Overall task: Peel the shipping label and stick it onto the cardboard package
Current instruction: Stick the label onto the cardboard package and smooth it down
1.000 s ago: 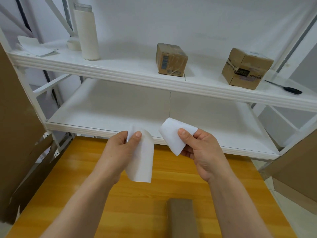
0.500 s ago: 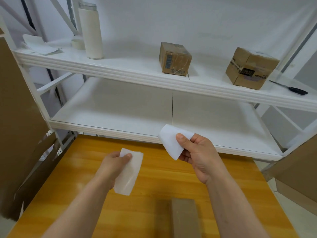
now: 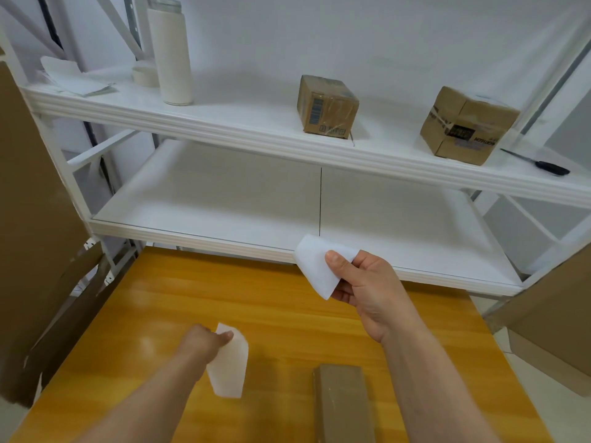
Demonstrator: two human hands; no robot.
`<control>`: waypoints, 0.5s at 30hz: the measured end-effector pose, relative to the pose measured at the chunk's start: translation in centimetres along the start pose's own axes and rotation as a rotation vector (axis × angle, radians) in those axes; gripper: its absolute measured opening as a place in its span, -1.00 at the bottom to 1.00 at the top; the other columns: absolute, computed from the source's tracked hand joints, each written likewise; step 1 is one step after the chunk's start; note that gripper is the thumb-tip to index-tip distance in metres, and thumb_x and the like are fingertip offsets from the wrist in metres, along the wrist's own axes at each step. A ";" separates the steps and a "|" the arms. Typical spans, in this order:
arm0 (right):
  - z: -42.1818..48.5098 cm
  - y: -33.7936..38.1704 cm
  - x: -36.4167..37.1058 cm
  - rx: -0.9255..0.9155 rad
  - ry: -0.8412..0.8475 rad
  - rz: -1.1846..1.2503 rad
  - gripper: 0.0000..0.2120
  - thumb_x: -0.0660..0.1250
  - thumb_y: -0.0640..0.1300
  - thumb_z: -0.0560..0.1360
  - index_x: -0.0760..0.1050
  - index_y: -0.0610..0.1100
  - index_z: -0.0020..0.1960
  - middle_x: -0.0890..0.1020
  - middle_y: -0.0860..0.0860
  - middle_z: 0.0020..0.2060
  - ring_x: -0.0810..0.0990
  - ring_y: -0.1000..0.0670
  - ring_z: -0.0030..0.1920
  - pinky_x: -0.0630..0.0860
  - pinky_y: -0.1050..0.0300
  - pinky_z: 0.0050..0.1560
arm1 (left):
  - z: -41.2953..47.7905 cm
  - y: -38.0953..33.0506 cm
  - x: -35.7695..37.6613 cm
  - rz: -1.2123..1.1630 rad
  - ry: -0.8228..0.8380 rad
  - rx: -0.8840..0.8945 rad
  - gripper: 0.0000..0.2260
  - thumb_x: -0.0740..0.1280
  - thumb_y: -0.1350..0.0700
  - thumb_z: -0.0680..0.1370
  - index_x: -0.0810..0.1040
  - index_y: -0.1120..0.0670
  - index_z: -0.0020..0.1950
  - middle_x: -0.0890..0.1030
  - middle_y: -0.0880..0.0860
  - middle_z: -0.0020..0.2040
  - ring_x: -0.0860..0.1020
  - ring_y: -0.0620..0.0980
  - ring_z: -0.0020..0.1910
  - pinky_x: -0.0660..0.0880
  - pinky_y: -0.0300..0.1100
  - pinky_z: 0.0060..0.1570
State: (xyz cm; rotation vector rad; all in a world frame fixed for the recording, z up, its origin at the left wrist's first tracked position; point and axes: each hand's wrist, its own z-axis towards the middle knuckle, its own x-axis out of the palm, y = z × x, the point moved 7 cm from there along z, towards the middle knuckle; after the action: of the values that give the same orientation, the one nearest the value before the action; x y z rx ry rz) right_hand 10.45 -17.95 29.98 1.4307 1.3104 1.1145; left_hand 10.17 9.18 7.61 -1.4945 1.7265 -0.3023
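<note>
Right hand (image 3: 367, 289) pinches one white sheet (image 3: 315, 266) above the far counter (image 3: 287, 302); left hand (image 3: 200, 343) pinches another (image 3: 228, 369), low and near-left. Package (image 3: 343, 407) lies near, right of centre — untouched. Which sheet is the label, cannot tell. Risk — the sticky sheet curling onto itself or fingers.

2 bare forearms, no sleeves in view; left hand (image 3: 204, 345) and right hand (image 3: 367, 289) ungloved, without rings.

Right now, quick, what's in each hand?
Left hand: closed on a white paper sheet, low over the table.
Right hand: closed on another white paper piece, held higher.
</note>
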 end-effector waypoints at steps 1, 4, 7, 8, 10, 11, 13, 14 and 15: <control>0.0 0.0 0.0 -0.003 0.001 -0.003 -0.83 0.44 -0.07 0.51 0.63 -0.07 0.08 0.73 -0.08 0.01 0.69 -0.10 0.02 0.61 0.14 -0.19 | 0.2 0.4 0.0 0.055 0.002 -0.020 -0.36 0.46 0.01 0.53 0.34 0.28 0.49 0.46 0.28 0.44 0.43 0.32 0.39 0.45 0.14 0.25; -0.1 -0.2 0.0 0.000 0.001 -0.013 -0.82 0.44 -0.07 0.51 0.63 -0.08 0.09 0.72 -0.09 0.02 0.69 -0.09 0.00 0.59 0.18 -0.22 | -0.8 -0.7 -0.5 0.226 -0.064 0.015 -0.40 0.40 -0.06 0.56 0.34 0.15 0.51 0.43 0.19 0.47 0.35 0.28 0.44 0.40 0.09 0.32; -0.1 -0.4 0.0 -0.002 -0.004 -0.027 -0.83 0.43 -0.07 0.52 0.62 -0.08 0.09 0.71 -0.08 0.01 0.68 -0.09 0.00 0.59 0.18 -0.22 | -3.5 -5.0 -0.4 0.073 0.003 0.155 -0.59 0.37 -0.02 0.59 0.43 0.10 0.39 0.51 0.14 0.32 0.45 0.20 0.27 0.44 0.10 0.23; -0.2 -0.3 0.1 -0.007 -0.008 -0.038 -0.83 0.43 -0.08 0.53 0.62 -0.07 0.10 0.71 -0.08 0.02 0.68 -0.09 0.01 0.59 0.18 -0.22 | -4.6 -6.8 -0.2 -0.030 0.069 0.203 -0.67 0.36 0.02 0.61 0.47 0.11 0.32 0.52 0.11 0.23 0.47 0.15 0.18 0.42 0.06 0.17; -0.2 -0.1 0.1 -0.038 -0.013 -0.080 -0.82 0.42 -0.08 0.54 0.61 -0.06 0.12 0.70 -0.08 0.03 0.68 -0.10 0.03 0.59 0.17 -0.20 | -7.3 -10.2 -0.2 -0.179 0.172 0.285 -0.81 0.35 0.06 0.62 0.54 0.11 0.17 0.54 0.08 0.07 0.48 0.08 0.05 0.39 0.01 0.07; -0.2 0.1 0.1 -0.060 -0.014 -0.105 -0.82 0.42 -0.08 0.54 0.62 -0.05 0.12 0.71 -0.07 0.02 0.68 -0.09 0.03 0.60 0.17 -0.19 | -8.5 -11.7 -0.4 -0.233 0.205 0.314 -0.84 0.37 0.05 0.61 0.57 0.11 0.12 0.57 0.06 0.01 0.51 0.04 -0.01 0.41 -0.03 0.01; -0.4 0.7 -0.1 -0.124 -0.021 -0.154 -0.87 0.44 -0.09 0.52 0.63 0.00 0.07 0.72 -0.05 -0.02 0.69 -0.07 0.00 0.63 0.12 -0.17 | -10.7 -14.1 -0.6 -0.337 0.295 0.339 -0.84 0.39 0.01 0.58 0.61 0.08 0.08 0.62 0.03 -0.07 0.56 -0.02 -0.10 0.45 -0.11 -0.09; -0.5 1.0 -0.1 -0.163 -0.024 -0.188 -0.90 0.45 -0.10 0.52 0.64 0.03 0.03 0.73 -0.04 -0.04 0.69 -0.08 0.00 0.65 0.04 -0.12 | -11.6 -14.9 -0.6 -0.380 0.349 0.327 -0.81 0.40 -0.01 0.57 0.62 0.07 0.09 0.63 0.02 -0.09 0.58 -0.02 -0.11 0.46 -0.12 -0.12; -0.6 1.4 -0.1 -0.206 -0.025 -0.229 -0.91 0.46 -0.11 0.51 0.65 0.05 -0.01 0.74 -0.04 -0.06 0.70 -0.08 0.00 0.65 -0.04 -0.04 | -12.3 -15.5 -0.5 -0.404 0.393 0.305 -0.79 0.40 -0.04 0.57 0.62 0.07 0.10 0.63 0.00 -0.12 0.58 -0.02 -0.12 0.46 -0.12 -0.14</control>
State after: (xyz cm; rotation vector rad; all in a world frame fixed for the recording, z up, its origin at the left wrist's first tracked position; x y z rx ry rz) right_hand 10.16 -18.17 31.48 1.1112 1.2670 1.0422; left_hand 12.60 1.61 25.69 -1.6158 1.5587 -1.0831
